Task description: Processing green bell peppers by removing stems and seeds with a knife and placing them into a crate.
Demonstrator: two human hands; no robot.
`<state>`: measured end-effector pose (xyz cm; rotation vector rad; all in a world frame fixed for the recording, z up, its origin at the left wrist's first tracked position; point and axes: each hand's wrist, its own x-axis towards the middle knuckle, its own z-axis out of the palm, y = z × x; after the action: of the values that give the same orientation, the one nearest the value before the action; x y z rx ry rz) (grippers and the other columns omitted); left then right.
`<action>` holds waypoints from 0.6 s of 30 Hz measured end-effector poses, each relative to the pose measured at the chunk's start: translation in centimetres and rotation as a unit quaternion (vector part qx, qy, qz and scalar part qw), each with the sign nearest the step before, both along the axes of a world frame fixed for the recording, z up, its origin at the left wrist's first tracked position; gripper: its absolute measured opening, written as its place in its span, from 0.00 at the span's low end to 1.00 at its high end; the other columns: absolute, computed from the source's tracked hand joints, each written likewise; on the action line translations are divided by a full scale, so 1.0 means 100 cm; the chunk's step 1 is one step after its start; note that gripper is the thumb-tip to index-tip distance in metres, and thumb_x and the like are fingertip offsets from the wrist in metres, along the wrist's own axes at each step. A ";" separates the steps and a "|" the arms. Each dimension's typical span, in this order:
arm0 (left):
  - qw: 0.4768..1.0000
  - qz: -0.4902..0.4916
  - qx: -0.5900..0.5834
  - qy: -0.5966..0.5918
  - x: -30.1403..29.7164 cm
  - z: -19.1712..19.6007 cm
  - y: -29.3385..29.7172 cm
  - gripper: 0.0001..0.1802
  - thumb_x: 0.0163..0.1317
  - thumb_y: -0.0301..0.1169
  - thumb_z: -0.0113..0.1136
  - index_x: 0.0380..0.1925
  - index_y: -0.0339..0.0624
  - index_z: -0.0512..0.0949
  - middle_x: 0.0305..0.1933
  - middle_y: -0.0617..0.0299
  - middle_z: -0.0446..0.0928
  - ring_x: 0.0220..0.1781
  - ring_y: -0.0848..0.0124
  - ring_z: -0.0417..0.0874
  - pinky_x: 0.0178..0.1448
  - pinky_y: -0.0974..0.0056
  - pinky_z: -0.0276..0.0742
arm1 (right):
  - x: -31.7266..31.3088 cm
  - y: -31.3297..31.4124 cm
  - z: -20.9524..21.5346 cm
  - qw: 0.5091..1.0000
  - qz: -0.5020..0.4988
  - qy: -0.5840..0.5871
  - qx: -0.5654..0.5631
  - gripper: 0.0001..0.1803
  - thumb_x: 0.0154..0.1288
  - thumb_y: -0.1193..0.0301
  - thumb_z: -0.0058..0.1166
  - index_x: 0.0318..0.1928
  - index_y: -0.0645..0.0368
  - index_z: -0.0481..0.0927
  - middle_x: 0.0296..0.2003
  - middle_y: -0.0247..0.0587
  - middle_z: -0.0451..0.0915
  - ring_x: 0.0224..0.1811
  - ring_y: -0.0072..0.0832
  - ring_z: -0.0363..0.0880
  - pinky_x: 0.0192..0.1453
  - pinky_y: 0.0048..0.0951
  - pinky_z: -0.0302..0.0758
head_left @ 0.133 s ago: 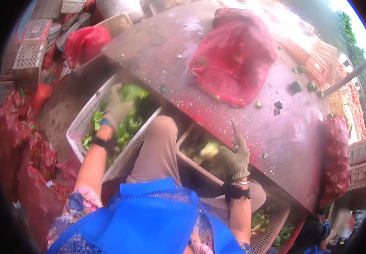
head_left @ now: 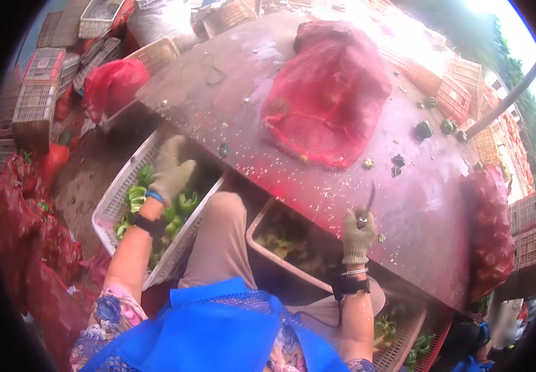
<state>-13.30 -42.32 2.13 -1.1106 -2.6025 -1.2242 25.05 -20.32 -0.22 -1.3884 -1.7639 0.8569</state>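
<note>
My left hand (head_left: 173, 173), in a pale work glove, is over a white plastic crate (head_left: 110, 232). Its fingers are stretched and the thumb stands apart, with nothing visible in the grasp. Green bell peppers (head_left: 136, 195), some of them cut open, lie in this crate below the hand. My right hand (head_left: 359, 234), gloved too, is closed around a small knife (head_left: 372, 196) at the table's near edge, blade pointing up and away. Between my hands, under the table edge, a second crate (head_left: 289, 255) holds pale green scraps (head_left: 278, 245).
On the metal table (head_left: 231, 80) lies a red mesh sack (head_left: 333, 99). Several dark green pieces (head_left: 424, 129) and pale bits are scattered around it. A full red sack (head_left: 490, 232) stands right. Crates (head_left: 35, 102) and red sacks (head_left: 39, 248) crowd the left; another pepper crate (head_left: 398, 338) sits lower right.
A green pepper by my left fingers has left the hand, which is now open. A pale green piece above the middle crate no longer shows there. My right fingers have closed around the knife.
</note>
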 end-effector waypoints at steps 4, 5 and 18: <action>0.971 -0.239 -0.014 0.004 0.044 0.006 0.148 0.19 0.55 0.26 0.54 0.49 0.38 0.75 0.43 0.46 0.80 0.46 0.52 0.82 0.54 0.55 0.76 | 0.016 0.050 -0.036 0.984 -0.121 0.068 0.115 0.14 0.57 0.69 0.62 0.41 0.65 0.79 0.26 0.33 0.77 0.26 0.21 0.72 0.33 0.28 0.73; 0.957 -0.288 -0.044 0.003 0.055 0.001 0.190 0.18 0.57 0.27 0.52 0.49 0.39 0.76 0.43 0.44 0.80 0.46 0.50 0.82 0.54 0.55 0.76 | 0.022 0.058 -0.040 0.977 -0.158 0.075 0.121 0.12 0.57 0.70 0.61 0.40 0.65 0.79 0.25 0.32 0.77 0.25 0.21 0.72 0.32 0.29 0.73; 0.907 -0.241 -0.277 0.205 0.051 -0.010 0.471 0.19 0.56 0.35 0.54 0.46 0.39 0.78 0.48 0.45 0.81 0.51 0.50 0.82 0.54 0.50 0.77 | 0.010 0.058 -0.009 0.940 -0.181 0.208 -0.201 0.06 0.62 0.78 0.52 0.41 0.62 0.78 0.22 0.32 0.75 0.20 0.15 0.74 0.23 0.17 0.69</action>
<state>-8.24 4.78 1.14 -1.9402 -2.4523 -0.1860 26.02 -14.48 -1.14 -1.5789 -1.0068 1.2367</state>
